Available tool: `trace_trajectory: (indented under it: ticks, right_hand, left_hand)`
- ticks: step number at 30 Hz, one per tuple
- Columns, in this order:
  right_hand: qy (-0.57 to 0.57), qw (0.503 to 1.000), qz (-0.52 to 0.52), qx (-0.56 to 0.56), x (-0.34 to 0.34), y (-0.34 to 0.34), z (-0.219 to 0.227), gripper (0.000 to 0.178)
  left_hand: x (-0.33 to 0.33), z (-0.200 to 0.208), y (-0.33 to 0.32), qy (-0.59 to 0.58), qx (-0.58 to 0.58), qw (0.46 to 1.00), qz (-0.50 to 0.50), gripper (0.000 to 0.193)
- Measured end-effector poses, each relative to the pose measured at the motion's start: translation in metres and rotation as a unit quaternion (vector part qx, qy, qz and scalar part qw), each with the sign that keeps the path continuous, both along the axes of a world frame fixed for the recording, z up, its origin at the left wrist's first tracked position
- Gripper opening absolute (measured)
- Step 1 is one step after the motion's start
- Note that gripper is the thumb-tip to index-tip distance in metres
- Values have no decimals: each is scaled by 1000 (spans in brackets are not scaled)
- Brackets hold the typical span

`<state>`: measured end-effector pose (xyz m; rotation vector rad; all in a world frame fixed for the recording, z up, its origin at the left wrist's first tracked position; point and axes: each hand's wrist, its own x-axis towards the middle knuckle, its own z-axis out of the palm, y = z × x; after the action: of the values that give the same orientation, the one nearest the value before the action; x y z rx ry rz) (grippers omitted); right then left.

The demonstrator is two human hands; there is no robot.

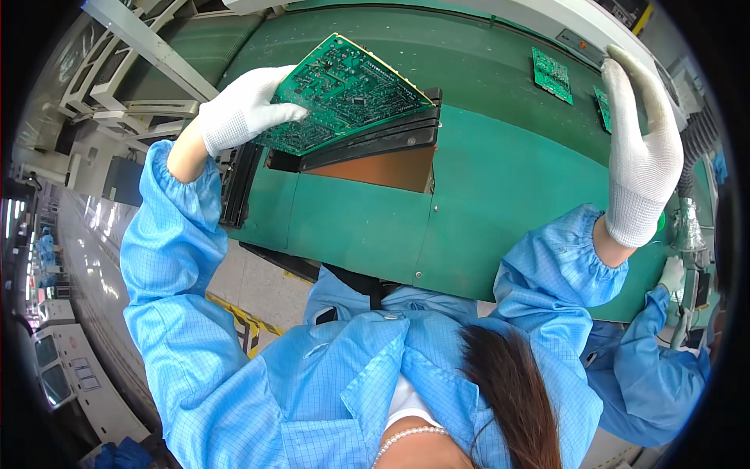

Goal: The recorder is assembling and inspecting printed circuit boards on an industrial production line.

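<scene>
My left hand [248, 108], in a white knit glove, grips a large green circuit board [355, 98] by its left edge, thumb over the near face. The board is tilted up above a black rail [383, 142], beside a cut-out with a brown interior [383, 168]. Whether the board's lower edge touches the rail, I cannot tell. On the right, my gloved right hand [647, 156] is raised with its fingers stretched out and nothing visible in it. Close to its fingers, a smaller green circuit board [552, 76] and another, partly hidden board [602, 108] lie on the green belt [461, 59].
A green worktop [500, 187] spans the space before me. Along the far side runs a white machine housing [539, 19]. Metal framing [148, 47] stands at the left. At the right are a foil-wrapped duct [689, 227] and a co-worker's blue sleeve [652, 359].
</scene>
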<state>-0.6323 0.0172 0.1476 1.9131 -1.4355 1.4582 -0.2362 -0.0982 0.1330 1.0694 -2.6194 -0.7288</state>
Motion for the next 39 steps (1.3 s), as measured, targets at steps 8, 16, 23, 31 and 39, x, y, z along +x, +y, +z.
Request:
trace_trajectory:
  ticks: [8, 16, 23, 31, 39]
  right_hand:
    - [17, 1000, -6, -4, 15, 3, 0, 24]
    - [-11, 1000, -11, 5, 17, 4, -2, 26]
    - [3, 1000, -15, 5, 6, 4, -3, 28]
    - [-5, 1000, -15, 8, 6, 3, -3, 28]
    - [-26, 1000, 12, 0, 10, 3, -3, 26]
  left_hand:
    - [-1, 3, -21, -16, -3, 999, -41, 39]
    - [1, -2, -31, -15, -21, 997, -74, 44]
    - [0, 2, -24, -17, 11, 997, -70, 49]
    - [-3, -2, -25, -17, -3, 997, -70, 46]
    - [-9, -20, 26, 78, -47, 996, -6, 46]
